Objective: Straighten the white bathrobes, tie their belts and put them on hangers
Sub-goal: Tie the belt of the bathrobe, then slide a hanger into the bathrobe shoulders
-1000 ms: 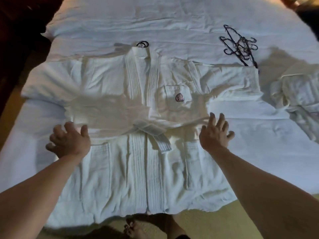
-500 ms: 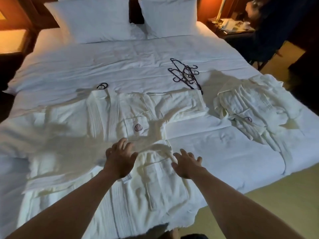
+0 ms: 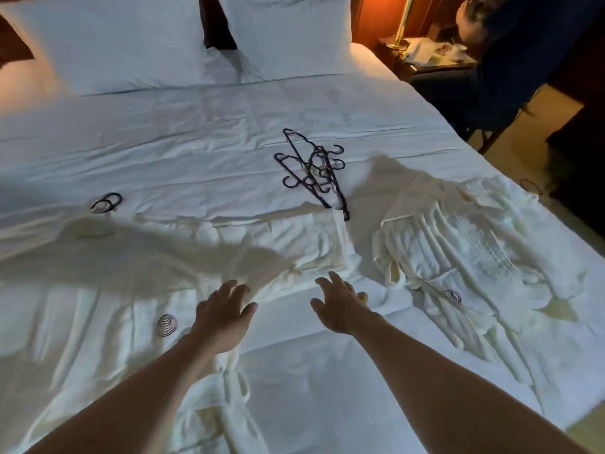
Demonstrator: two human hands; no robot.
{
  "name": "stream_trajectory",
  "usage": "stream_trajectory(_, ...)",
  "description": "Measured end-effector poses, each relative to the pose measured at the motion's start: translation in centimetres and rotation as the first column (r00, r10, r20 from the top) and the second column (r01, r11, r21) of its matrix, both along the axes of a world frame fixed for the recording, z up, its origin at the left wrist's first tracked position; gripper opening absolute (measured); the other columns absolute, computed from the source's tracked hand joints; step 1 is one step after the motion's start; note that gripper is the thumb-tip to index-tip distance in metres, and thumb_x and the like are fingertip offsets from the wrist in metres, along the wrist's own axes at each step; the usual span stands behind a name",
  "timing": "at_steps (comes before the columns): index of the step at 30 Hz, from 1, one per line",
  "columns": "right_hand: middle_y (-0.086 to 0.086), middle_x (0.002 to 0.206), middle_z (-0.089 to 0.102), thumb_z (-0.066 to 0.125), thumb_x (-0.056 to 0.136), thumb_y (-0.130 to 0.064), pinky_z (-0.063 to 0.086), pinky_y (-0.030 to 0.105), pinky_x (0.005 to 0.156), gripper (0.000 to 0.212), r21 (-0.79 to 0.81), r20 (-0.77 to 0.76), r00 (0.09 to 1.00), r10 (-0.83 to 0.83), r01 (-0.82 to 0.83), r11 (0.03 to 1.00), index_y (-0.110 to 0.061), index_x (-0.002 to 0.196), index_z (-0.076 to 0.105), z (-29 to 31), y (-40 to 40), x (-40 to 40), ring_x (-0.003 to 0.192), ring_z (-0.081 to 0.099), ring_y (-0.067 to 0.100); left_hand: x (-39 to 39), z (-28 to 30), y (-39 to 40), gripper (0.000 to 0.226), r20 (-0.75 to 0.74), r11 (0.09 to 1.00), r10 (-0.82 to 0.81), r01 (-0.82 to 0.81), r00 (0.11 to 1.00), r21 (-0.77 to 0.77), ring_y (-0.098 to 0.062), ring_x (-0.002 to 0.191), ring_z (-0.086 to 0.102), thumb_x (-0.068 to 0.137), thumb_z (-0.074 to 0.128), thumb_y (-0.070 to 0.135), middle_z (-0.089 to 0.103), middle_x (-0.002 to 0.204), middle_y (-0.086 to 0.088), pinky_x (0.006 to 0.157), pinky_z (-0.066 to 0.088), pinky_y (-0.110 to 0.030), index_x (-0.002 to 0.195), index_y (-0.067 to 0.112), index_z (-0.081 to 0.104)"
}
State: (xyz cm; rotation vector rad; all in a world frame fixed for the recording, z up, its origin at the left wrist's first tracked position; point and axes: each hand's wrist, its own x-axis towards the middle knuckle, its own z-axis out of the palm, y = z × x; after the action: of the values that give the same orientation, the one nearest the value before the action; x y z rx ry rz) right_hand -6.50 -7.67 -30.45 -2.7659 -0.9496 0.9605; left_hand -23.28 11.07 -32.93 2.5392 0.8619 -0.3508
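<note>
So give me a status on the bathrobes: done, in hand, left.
Done: the left bathrobe lies spread flat, a hanger hook showing at its collar; its belt is hidden under the arm. In hand: nothing gripped; left hand and right hand reach open toward the bed's right side. Left: the crumpled bathrobe needs straightening, tying and one of the spare hangers.

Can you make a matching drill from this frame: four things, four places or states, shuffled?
Things:
1. crumpled bathrobe
2. pile of black hangers
3. flattened bathrobe
4. pillows

Places or states:
A. at the head of the bed
B. spread out flat on the left, a hanger hook showing at its collar
C. heaped on the right side of the bed
D. loose on the sheet in the middle of the bed, one end under a sleeve

Pairs: 1-C, 2-D, 3-B, 4-A
</note>
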Motion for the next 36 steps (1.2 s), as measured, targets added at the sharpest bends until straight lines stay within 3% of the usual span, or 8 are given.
stream_trajectory(6, 0.011, 0.154, 0.029, 0.037, 0.103, -0.046, 0.034, 0.053, 0.109, 0.052, 0.106, 0.034, 0.928, -0.37, 0.365, 0.925, -0.022, 0.149, 0.028, -4.6, 3.4, 8.4, 0.138, 0.036, 0.035, 7.0, -4.9, 0.4, 0.056, -0.001, 0.999, 0.018, -0.018, 1.0, 0.038, -0.026, 0.141, 0.038, 0.094, 0.022, 0.064, 0.034, 0.157, 0.002, 0.104, 0.039, -0.047, 0.138, 0.037, 0.043)
stream_trajectory(10, -0.002, 0.167, -0.026, 0.023, 0.104, -0.058, 0.004, 0.058, 0.122, 0.067, 0.09, 0.146, 0.989, -0.018, 0.005, 0.996, -0.036, 0.16, -0.005, -8.3, 5.3, 11.0, 0.155, -0.011, 0.027, 10.2, -6.6, 1.6, 0.078, -0.034, 0.996, -0.004, 0.007, 0.999, 0.089, -0.021, 0.15, 0.022, 0.081, -0.001, 0.071, 0.02, 0.164, 0.006, 0.113, 0.027, -0.048, 0.145, 0.045, 0.034)
stream_trajectory(19, -0.017, 0.153, -0.046, 0.004, 0.102, -0.062, -0.016, 0.066, 0.116, 0.064, 0.056, 0.084, 0.987, 0.136, -0.141, 0.988, -0.04, 0.153, -0.028, -14.1, 4.6, 13.2, 0.143, -0.042, 0.014, 19.2, -10.8, 5.5, 0.063, -0.129, 0.995, 0.015, -0.002, 0.992, 0.1, -0.024, 0.153, -0.019, 0.101, 0.017, 0.062, -0.024, 0.165, 0.007, 0.12, -0.009, -0.059, 0.157, 0.045, -0.005)
stream_trajectory(22, -0.018, 0.163, -0.027, 0.007, 0.1, -0.063, -0.01, 0.062, 0.118, 0.063, 0.091, 0.124, 0.987, 0.106, -0.118, 0.989, -0.042, 0.158, -0.008, -14.1, 5.3, 13.5, 0.151, -0.029, 0.013, 21.2, -12.7, 6.0, 0.064, -0.018, 0.988, 0.074, -0.071, 0.997, 0.136, -0.025, 0.154, -0.016, 0.099, 0.018, 0.062, -0.019, 0.167, 0.006, 0.119, -0.009, -0.061, 0.157, 0.045, -0.004)
stream_trajectory(24, -0.018, 0.164, 0.013, 0.012, 0.1, -0.06, 0.008, 0.055, 0.116, 0.056, 0.137, 0.163, 0.985, 0.059, -0.082, 0.987, -0.041, 0.149, 0.034, -13.0, 6.4, 14.6, 0.153, 0.002, 0.014, 21.2, -14.1, 5.7, 0.066, 0.037, 0.971, 0.085, -0.092, 0.996, 0.221, -0.028, 0.155, -0.008, 0.096, 0.016, 0.066, -0.01, 0.169, 0.004, 0.12, -0.006, -0.061, 0.157, 0.044, 0.003)
stream_trajectory(27, -0.01, 0.111, 0.06, 0.031, 0.102, -0.044, 0.032, 0.044, 0.094, 0.036, 0.303, 0.259, 0.959, -0.115, 0.032, 0.952, -0.026, 0.09, 0.06, -11.5, 8.9, 17.8, 0.119, 0.047, 0.019, 20.8, -15.5, 5.2, 0.068, 0.049, 0.94, 0.101, -0.111, 0.994, 0.321, -0.03, 0.154, 0.013, 0.095, 0.016, 0.069, 0.011, 0.169, 0.001, 0.119, 0.003, -0.061, 0.157, 0.042, 0.019)
stream_trajectory(32, 0.002, 0.121, 0.054, 0.047, 0.1, -0.035, 0.038, 0.047, 0.092, 0.023, 0.524, 0.341, 0.87, -0.358, 0.14, 0.84, -0.025, 0.119, 0.056, -11.1, 13.9, 24.4, 0.114, 0.05, 0.027, 20.9, -16.1, 5.4, 0.065, 0.098, 0.904, 0.09, -0.123, 0.991, 0.41, -0.031, 0.151, 0.025, 0.093, 0.026, 0.063, 0.024, 0.166, 0.0, 0.118, 0.012, -0.061, 0.153, 0.039, 0.036)
stream_trajectory(36, 0.007, 0.137, 0.047, 0.048, 0.101, -0.031, 0.035, 0.052, 0.102, 0.034, 0.281, 0.151, 0.829, -0.538, 0.486, 0.828, -0.017, 0.133, 0.046, -10.6, 16.1, 29.0, 0.127, 0.044, 0.03, 20.9, -16.4, 5.4, 0.065, 0.121, 0.9, 0.081, -0.125, 0.989, 0.418, -0.031, 0.151, 0.025, 0.093, 0.028, 0.062, 0.026, 0.165, -0.001, 0.117, 0.015, -0.062, 0.152, 0.036, 0.04)
